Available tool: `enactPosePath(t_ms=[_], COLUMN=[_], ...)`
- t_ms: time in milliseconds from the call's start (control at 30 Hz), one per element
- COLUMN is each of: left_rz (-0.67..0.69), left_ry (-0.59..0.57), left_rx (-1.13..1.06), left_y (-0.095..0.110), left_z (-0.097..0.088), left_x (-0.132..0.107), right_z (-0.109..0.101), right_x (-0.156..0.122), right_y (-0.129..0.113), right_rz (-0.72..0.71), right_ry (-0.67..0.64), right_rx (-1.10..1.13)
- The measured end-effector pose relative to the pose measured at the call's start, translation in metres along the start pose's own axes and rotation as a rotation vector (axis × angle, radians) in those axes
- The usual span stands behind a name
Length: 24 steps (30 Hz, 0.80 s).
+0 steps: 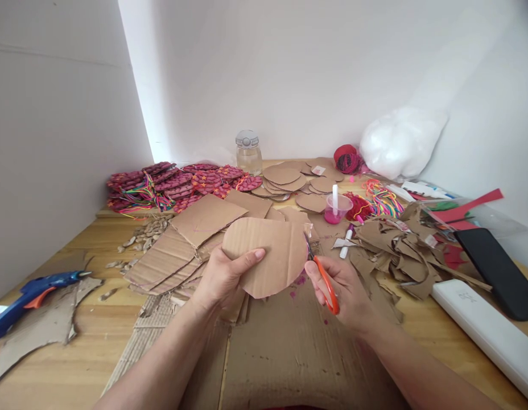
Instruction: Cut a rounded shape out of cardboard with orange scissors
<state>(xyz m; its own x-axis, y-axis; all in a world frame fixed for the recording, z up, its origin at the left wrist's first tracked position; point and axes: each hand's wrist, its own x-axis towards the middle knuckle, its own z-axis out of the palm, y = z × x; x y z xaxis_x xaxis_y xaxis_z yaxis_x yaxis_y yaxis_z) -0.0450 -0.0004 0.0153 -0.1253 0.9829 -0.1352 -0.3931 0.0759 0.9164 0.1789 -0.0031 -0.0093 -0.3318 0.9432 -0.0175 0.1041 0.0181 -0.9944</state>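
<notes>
A rounded piece of cardboard [275, 256] is pinched in my left hand [230, 273], thumb on top and the other fingers hidden beneath. My right hand [341, 287] is closed around the orange handles of a pair of scissors [326, 282]. The dark blades meet the right edge of the cardboard, near its upper corner. Under both hands lies a large cardboard sheet [289, 364] with pink stains. Left of the held piece, cut cardboard squares [210, 219] are stacked loosely.
A blue glue gun [33, 296] lies far left. Behind are patterned fabric pieces [174, 185], a jar [249, 154] and cardboard discs [285, 176]. At right are a pink paint cup [337, 209], cardboard scraps [400, 245], a black phone [498, 273] and a white oblong device [486, 336].
</notes>
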Motion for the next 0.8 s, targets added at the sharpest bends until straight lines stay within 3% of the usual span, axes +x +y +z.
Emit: enactPosePath(t_ms=[567, 800], left_rz=[-0.024, -0.038], left_ry=[-0.026, -0.031], left_rx=[0.033, 0.043], left_y=[0.002, 0.006], left_z=[-0.011, -0.014], left_x=[0.006, 0.009], right_z=[-0.003, -0.005], right_x=[0.0, 0.002], right_y=[0.009, 0.004], right_rz=[-0.048, -0.032], right_ry=[0.011, -0.041], right_rx=[-0.109, -0.069])
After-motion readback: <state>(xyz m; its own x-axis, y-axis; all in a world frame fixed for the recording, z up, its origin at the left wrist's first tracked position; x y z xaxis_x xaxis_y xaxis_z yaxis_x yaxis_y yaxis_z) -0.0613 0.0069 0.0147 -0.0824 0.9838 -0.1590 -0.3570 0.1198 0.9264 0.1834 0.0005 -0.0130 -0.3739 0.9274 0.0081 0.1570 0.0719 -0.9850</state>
